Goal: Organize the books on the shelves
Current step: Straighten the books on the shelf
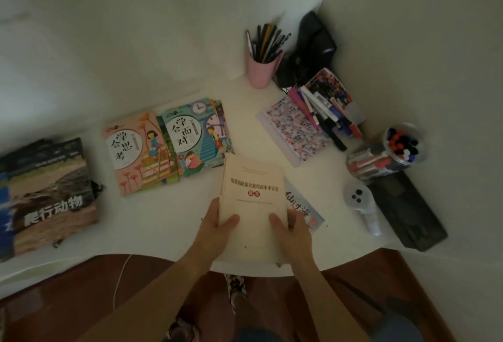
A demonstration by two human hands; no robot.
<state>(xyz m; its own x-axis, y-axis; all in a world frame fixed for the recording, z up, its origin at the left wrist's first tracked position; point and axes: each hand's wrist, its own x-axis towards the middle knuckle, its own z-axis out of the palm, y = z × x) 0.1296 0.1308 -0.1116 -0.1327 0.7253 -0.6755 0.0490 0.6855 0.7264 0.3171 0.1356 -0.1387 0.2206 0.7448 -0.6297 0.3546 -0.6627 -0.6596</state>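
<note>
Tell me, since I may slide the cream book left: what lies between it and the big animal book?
In the head view, only bare white desk lies between the cream book and the animal book; the pink book sits farther back.

Dim, warm-tinted wide-angle view, soft throughout, edges bent and perhaps motion-blurred at left.

A home study corner: a white worktop (168,222) set against walls, children's books (168,148) beyond the left hand (211,232), a pink pen cup (261,69) farther back, wooden floor (68,301) below.
</note>
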